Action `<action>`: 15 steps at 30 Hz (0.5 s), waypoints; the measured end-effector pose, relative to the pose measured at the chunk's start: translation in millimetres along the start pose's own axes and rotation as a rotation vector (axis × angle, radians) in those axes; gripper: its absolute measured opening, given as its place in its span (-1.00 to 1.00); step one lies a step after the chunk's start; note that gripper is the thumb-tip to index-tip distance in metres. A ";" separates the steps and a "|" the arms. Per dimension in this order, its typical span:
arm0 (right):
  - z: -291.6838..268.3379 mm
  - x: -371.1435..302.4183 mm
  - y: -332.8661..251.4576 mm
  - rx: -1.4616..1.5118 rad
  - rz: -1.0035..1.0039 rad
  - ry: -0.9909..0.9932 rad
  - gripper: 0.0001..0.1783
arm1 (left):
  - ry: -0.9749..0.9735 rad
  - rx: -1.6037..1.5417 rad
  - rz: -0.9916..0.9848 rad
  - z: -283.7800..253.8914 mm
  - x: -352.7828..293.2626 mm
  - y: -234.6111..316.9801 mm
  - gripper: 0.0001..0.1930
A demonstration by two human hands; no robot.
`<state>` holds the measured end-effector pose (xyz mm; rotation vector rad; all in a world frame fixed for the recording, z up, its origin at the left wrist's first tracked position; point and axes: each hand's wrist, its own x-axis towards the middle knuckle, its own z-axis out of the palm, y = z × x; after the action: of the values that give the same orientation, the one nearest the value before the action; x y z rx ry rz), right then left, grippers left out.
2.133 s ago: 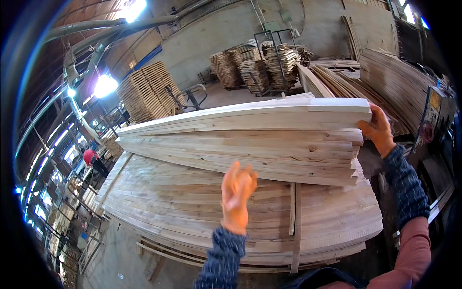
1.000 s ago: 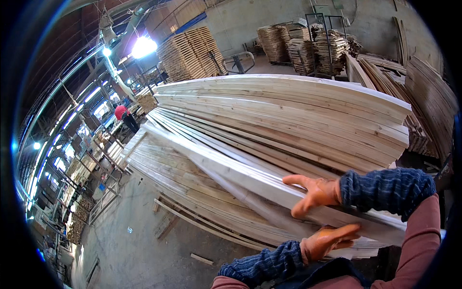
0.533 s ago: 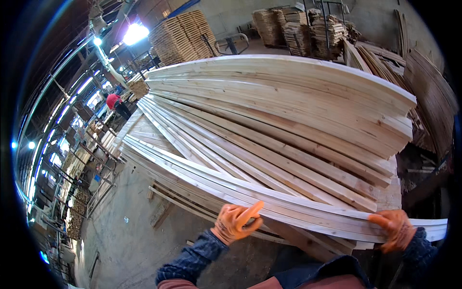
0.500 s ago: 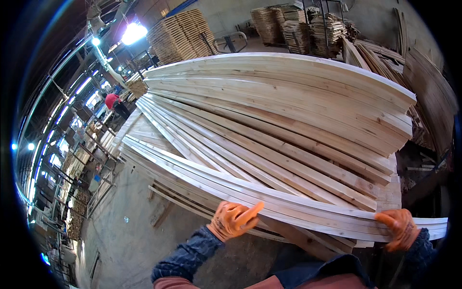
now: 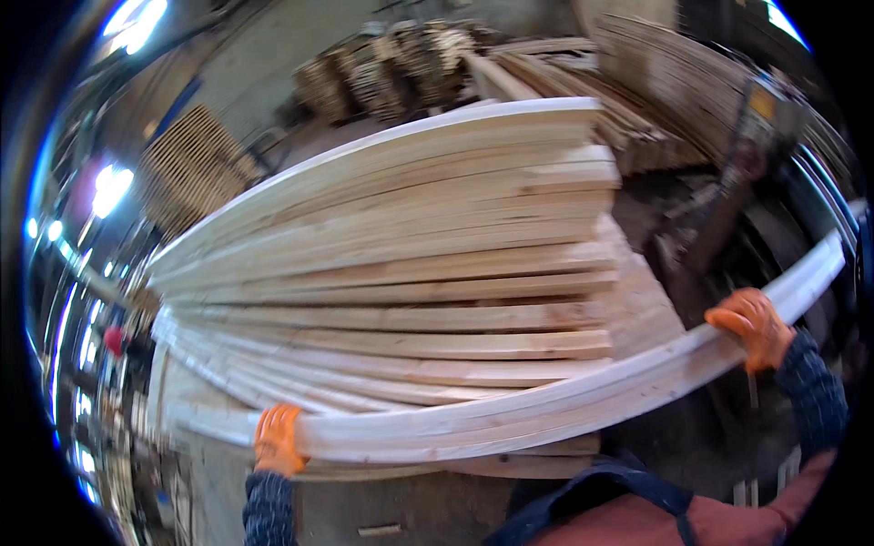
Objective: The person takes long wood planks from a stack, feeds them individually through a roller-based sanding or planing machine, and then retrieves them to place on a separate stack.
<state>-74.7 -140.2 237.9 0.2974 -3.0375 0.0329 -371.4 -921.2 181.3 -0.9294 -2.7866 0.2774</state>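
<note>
A long group of pale wooden planks (image 5: pixel 510 414), pressed side by side, runs across the near side and looks bowed through the lens. My left hand (image 5: pixel 279 440), in an orange glove, is wrapped round it toward its left end; the fingertips are partly hidden. Near the right end, my right hand (image 5: pixel 754 329), gloved the same, grips the planks with its thumb on top. Just beyond them lies a big pile of timber (image 5: pixel 391 214), whose nearer pieces are loosely fanned.
Behind the pile are stacks of short wood (image 5: pixel 360 82) and, at back left, a tall slatted stack (image 5: pixel 196 168). Long boards (image 5: pixel 665 77) lie at back right, with machinery (image 5: pixel 765 132) beside them. A person in red (image 5: pixel 114 340) is far left.
My view has swung to the right. My left hand, with a finger pointing out before, now holds the planks farther left. The planks' right end has swung away from the pile toward the machinery.
</note>
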 end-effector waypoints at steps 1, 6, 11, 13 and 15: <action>-1.4 -2.8 6.5 0.023 -0.007 0.001 0.08 | -0.097 -0.039 -0.053 -8.3 1.2 10.1 -0.08; 5.2 -54.4 54.7 -0.083 0.067 -0.015 0.33 | 0.179 0.147 0.085 -24.9 -42.1 91.3 -0.40; 52.1 -98.8 103.7 -0.027 -0.025 -0.037 0.37 | -0.053 0.034 0.018 -43.3 -71.8 150.9 -0.45; 66.3 -115.4 118.1 0.012 -0.033 -0.113 0.50 | -0.043 0.024 0.030 -55.4 -79.0 189.0 -0.50; 98.4 -148.9 144.7 -0.059 -0.042 -0.090 0.48 | 0.011 -0.016 0.018 -54.3 -91.5 229.9 -0.55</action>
<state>34.2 27.5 124.6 0.3670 -3.1135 -0.0752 -155.2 -789.8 168.4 -0.9574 -2.7758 0.2521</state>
